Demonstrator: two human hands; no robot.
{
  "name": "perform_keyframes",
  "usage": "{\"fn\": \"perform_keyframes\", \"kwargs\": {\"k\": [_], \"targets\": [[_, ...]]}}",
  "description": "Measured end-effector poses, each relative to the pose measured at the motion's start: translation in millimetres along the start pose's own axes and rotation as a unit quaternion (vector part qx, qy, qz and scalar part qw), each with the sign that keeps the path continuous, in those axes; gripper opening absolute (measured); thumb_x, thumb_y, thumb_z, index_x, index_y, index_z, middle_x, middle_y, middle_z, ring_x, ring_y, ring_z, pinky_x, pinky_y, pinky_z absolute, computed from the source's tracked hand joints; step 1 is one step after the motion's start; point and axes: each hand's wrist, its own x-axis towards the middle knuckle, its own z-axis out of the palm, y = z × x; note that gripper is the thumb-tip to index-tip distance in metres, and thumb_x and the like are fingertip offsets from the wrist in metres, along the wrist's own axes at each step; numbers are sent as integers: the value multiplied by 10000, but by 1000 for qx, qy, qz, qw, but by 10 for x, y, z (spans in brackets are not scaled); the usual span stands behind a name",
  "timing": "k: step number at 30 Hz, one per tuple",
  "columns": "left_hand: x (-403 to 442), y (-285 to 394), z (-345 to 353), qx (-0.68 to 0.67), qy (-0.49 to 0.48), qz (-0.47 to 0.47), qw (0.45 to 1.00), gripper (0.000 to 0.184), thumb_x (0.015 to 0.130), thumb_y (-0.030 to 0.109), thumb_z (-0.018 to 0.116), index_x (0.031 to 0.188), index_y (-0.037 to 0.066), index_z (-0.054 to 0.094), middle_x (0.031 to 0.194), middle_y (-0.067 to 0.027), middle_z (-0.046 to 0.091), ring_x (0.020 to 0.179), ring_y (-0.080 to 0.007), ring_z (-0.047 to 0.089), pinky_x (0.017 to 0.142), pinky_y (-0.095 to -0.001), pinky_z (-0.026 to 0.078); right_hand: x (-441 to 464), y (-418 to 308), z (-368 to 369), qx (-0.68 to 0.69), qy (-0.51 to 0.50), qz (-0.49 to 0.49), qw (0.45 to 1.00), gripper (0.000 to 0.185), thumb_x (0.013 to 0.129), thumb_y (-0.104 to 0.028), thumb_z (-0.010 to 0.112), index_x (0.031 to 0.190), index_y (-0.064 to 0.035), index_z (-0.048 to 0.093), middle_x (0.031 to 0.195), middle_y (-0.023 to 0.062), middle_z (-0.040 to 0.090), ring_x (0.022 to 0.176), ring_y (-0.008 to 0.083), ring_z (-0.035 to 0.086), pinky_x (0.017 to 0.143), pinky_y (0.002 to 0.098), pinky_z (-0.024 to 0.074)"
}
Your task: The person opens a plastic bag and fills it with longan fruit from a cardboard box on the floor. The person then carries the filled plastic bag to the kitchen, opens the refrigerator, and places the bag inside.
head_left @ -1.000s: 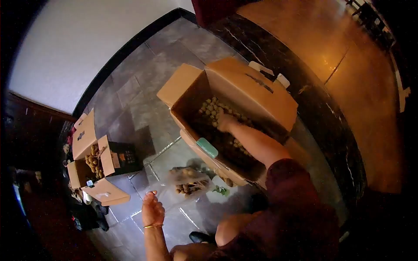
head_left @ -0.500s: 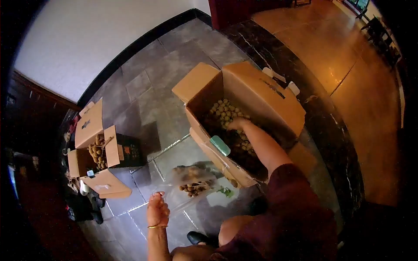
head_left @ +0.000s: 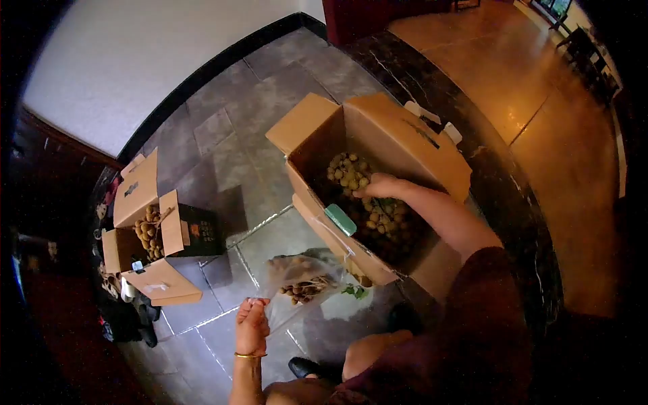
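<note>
My left hand point(head_left: 252, 325), with a bracelet at the wrist, is closed on the edge of a clear plastic bag point(head_left: 317, 271). Bunches of round brown fruit point(head_left: 297, 290) with stems lie inside the bag, over the floor. Inside the large open cardboard box point(head_left: 314, 131), my right hand point(head_left: 383, 186) is closed on a bunch of round fruit point(head_left: 349, 171). Its fingertips are partly hidden. More fruit point(head_left: 388, 219) with some green leaves lies below that hand in the box.
A smaller open box point(head_left: 158, 282) of brown fruit stands at the left. Shoes point(head_left: 147, 324) lie beside it. Green leaves point(head_left: 356, 291) are on the floor near the bag. A dark stone edge point(head_left: 496, 158) runs behind the large box, and a white wall point(head_left: 155, 61) rises at the upper left.
The camera view has shifted slightly. My right hand has lifted, raising a fruit bunch inside the large box. My left hand keeps hold of the bag and has moved slightly right.
</note>
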Motion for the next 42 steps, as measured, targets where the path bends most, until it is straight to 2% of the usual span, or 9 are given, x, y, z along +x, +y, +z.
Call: {"fn": "perform_keyframes", "kwargs": {"k": [8, 18, 25, 28, 31, 34, 36, 39, 42], "targets": [[-21, -25, -11, 28, -17, 42, 999, 164, 901, 259, 562, 844, 108, 591, 525, 94, 379, 394, -26, 273, 367, -207, 188, -611, -628, -483, -37, 91, -58, 993, 772, 745, -703, 531, 1107, -25, 603, 1106, 166, 618, 967, 324, 606, 867, 399, 459], [-15, -33, -30, 44, -49, 61, 996, 168, 907, 279, 546, 866, 122, 591, 520, 91, 373, 396, -33, 281, 367, -218, 192, -1145, -1178, -1027, -34, 38, -70, 996, 384, 685, -295, 683, 884, 16, 576, 771, 92, 607, 654, 169, 585, 509, 300, 492], [-101, 19, 1, 51, -50, 36, 997, 146, 909, 217, 545, 841, 102, 603, 533, 99, 399, 403, -12, 257, 378, -205, 163, -1178, -726, -711, -221, -74, 123, 964, 279, 689, -145, 574, 871, 66, 573, 664, 150, 599, 651, 265, 608, 543, 371, 509], [-96, 0, -8, 45, -50, 40, 997, 147, 911, 211, 542, 840, 98, 603, 534, 101, 398, 399, -12, 251, 376, -204, 159, -1270, -597, -511, -289, 55, 115, 949, 347, 742, -132, 561, 1028, 64, 593, 895, 182, 626, 834, 283, 618, 703, 408, 507], [-120, 10, 11, 31, -56, 41, 997, 143, 913, 202, 538, 841, 97, 604, 531, 100, 394, 399, -10, 249, 375, -202, 160, -1153, -766, -399, -529, 8, 119, 840, 567, 769, -231, 626, 1279, -22, 491, 1155, 170, 567, 1004, 274, 573, 779, 394, 489], [-114, 8, 14, 32, -63, 42, 997, 140, 916, 192, 532, 847, 94, 604, 528, 100, 386, 399, -10, 248, 375, -199, 162, -980, -745, -163, -821, -6, 41, 569, 710, 690, -307, 713, 1331, -122, 472, 1402, 135, 375, 1223, 277, 414, 958, 392, 374], [-105, 8, -8, 37, -74, 34, 996, 148, 911, 233, 542, 855, 108, 597, 533, 95, 385, 409, -17, 274, 379, -202, 183, -263, -243, 87, -812, 37, 40, 580, 719, 688, -320, 706, 1341, -150, 460, 1457, 136, 276, 1278, 292, 337, 1015, 417, 294], [-93, 16, -19, 41, -73, 34, 996, 157, 908, 255, 548, 860, 113, 596, 538, 92, 387, 413, -21, 284, 382, -203, 193, -314, -548, -76, -623, -44, 49, 780, 770, 697, -331, 681, 1386, -154, 387, 1499, 151, 192, 1307, 325, 306, 1057, 421, 227], [-74, -4, -35, 40, -60, 36, 997, 162, 909, 257, 548, 857, 111, 596, 536, 93, 386, 412, -21, 281, 381, -203, 191, 33, -287, 37, -622, -47, 75, 778, 748, 728, -280, 648, 1402, -143, 354, 1493, 165, 203, 1306, 301, 315, 1031, 406, 262]]}}
